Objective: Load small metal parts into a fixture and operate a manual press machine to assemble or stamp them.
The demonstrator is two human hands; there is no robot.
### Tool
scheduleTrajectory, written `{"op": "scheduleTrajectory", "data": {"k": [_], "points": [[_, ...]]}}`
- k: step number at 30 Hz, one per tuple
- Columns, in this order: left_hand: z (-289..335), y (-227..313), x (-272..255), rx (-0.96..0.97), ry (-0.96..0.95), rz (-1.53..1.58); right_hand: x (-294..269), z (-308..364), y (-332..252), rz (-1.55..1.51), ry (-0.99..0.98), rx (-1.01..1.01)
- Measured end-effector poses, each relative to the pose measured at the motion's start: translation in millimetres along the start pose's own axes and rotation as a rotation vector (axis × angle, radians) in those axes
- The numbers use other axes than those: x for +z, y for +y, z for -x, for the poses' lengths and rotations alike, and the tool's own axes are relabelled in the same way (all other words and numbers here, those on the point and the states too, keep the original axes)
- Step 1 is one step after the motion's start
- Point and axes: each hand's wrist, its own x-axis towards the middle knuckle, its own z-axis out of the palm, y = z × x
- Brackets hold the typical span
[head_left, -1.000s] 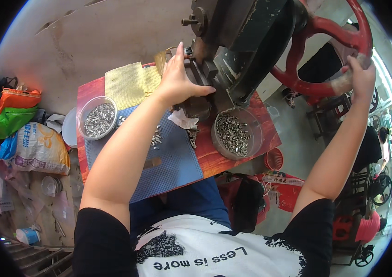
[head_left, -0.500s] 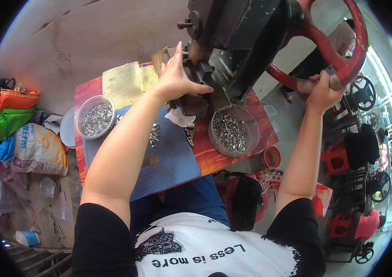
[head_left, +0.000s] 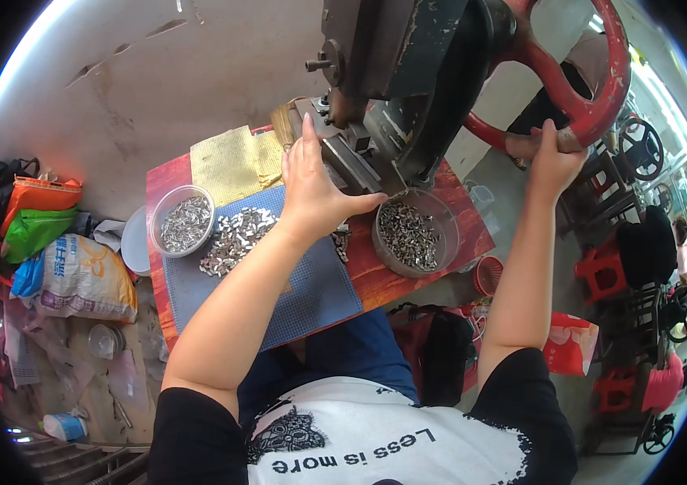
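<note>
My left hand (head_left: 315, 184) is open beside the die bed (head_left: 351, 164) of a dark hand press (head_left: 432, 69). Its fingers point away from me, and the thumb stretches right toward the bed's front edge. I see nothing held in it. My right hand (head_left: 555, 164) is closed around the wrapped grip on the rim of the press's red wheel (head_left: 574, 97). Left of my left forearm, a heap of small silvery metal pieces (head_left: 236, 239) lies on a blue mesh mat (head_left: 311, 295).
A round tub (head_left: 155, 234) of thin metal pieces stands at the table's left, near yellow cloths (head_left: 226, 167). Another clear tub (head_left: 450, 234) with metal pieces stands below the press. Sacks (head_left: 85, 275) lie on the left floor. A person (head_left: 590, 69) is beyond the wheel.
My left hand has drawn back from the die bed toward me, uncovering more of the bed and the heap. My right hand keeps its hold on the wheel. The whole view has shifted slightly.
</note>
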Motion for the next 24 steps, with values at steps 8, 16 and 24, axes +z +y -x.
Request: {"op": "scheduleTrajectory", "data": {"k": [8, 16, 24], "points": [[-1, 39, -9, 0.374, 0.127, 0.025, -8, 116, -61, 0.177, -0.496, -0.056], [33, 69, 24, 0.451, -0.109, -0.005, -32, 134, -71, -0.244, -0.974, 0.821], [57, 65, -29, 0.254, -0.081, -0.198, -49, 139, -55, 0.341, -0.983, 0.2]]}}
